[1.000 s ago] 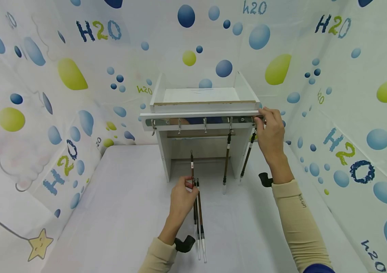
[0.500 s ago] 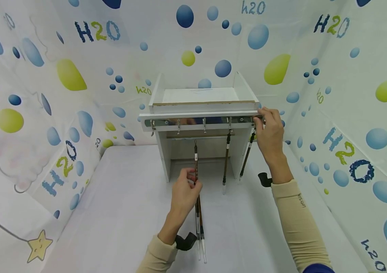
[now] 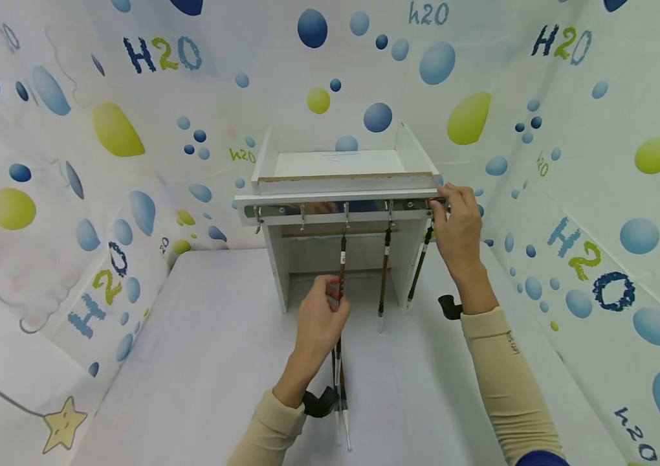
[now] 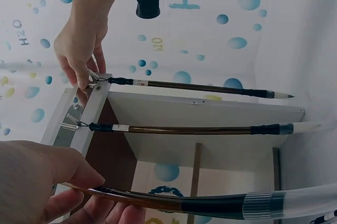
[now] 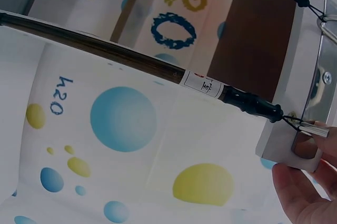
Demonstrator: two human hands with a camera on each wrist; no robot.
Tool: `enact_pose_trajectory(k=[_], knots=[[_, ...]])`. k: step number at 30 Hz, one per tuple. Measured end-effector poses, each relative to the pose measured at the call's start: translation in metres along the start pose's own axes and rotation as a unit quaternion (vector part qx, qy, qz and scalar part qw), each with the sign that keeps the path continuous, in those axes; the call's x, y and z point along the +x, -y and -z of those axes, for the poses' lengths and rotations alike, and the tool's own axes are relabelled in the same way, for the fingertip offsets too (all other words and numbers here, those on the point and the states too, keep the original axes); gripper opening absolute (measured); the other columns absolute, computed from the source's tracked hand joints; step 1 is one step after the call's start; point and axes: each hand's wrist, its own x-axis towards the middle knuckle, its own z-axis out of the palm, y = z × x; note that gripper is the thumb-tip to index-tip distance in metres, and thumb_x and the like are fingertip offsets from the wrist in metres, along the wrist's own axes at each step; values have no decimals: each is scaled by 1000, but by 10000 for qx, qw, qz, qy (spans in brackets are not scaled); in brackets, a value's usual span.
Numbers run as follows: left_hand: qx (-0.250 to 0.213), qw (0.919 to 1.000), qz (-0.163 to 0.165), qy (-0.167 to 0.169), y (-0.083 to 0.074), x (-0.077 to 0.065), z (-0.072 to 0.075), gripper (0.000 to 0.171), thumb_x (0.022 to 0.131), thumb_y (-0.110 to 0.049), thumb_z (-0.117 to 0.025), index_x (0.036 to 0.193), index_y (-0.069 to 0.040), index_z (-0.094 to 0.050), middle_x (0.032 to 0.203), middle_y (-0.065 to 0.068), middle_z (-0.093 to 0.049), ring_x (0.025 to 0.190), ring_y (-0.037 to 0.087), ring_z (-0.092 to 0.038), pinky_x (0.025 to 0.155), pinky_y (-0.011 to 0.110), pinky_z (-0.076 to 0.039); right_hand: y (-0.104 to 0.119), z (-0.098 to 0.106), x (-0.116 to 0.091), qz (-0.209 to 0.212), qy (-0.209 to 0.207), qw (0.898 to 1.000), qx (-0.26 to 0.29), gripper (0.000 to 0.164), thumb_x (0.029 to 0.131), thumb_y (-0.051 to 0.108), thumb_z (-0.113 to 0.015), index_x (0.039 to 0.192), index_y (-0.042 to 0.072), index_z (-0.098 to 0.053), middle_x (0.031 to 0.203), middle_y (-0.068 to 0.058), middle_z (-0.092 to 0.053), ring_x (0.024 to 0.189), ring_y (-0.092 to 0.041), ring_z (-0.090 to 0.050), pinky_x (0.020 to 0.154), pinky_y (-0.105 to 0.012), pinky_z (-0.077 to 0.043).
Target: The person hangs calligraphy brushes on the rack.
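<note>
My left hand point(image 3: 319, 317) pinches a calligraphy brush point(image 3: 342, 260) by its shaft, clear-capped tip point(image 4: 310, 203) downward. Its looped upper end is right at the middle hook point(image 3: 346, 213) of a metal hook rail point(image 3: 318, 208) along a small white shelf's front. With thumb and fingers, my right hand point(image 3: 459, 226) grips the rail's right end. Beside that hand, a brush point(image 5: 105, 48) hangs by its loop from the end hook. Another brush point(image 4: 184, 130) hangs one hook further left. Both left hooks point(image 3: 257, 219) carry nothing. More brushes point(image 3: 344, 388) lie on the table below my left hand.
The white shelf point(image 3: 344, 185) has an open tray on top and an open space under the rail. It stands on a white-covered table point(image 3: 219, 362) near the back. White sheets point(image 3: 237, 39) with blue and green dots surround it.
My left hand has raised the brush up and slightly right, from over the lying brushes to the middle hook. The right hand has kept its grip on the rail's end.
</note>
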Motion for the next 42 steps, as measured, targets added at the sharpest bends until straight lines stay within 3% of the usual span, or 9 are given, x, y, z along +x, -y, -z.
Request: enact_pose_trajectory(k=[15,42], knots=[[216,9997,-67,11,-4,9,-1,33,88,-7,-65,121,-6,-59,89,7,-67,66,12,-60,54,23,-46,-1,0,-1,-18,-28,10000,41,32,97,8,-64,125,-6,-64,126,-23,-58,123,-35,-60,95,-45,-55],[9,10000,39,-1,-10,9,3,34,88,-8,-64,122,-6,-60,89,6,-67,65,10,-56,52,23,-45,-1,0,0,-32,-45,10000,73,32,97,8,-63,126,-6,-64,127,-23,-58,124,-34,-60,95,-44,-55]])
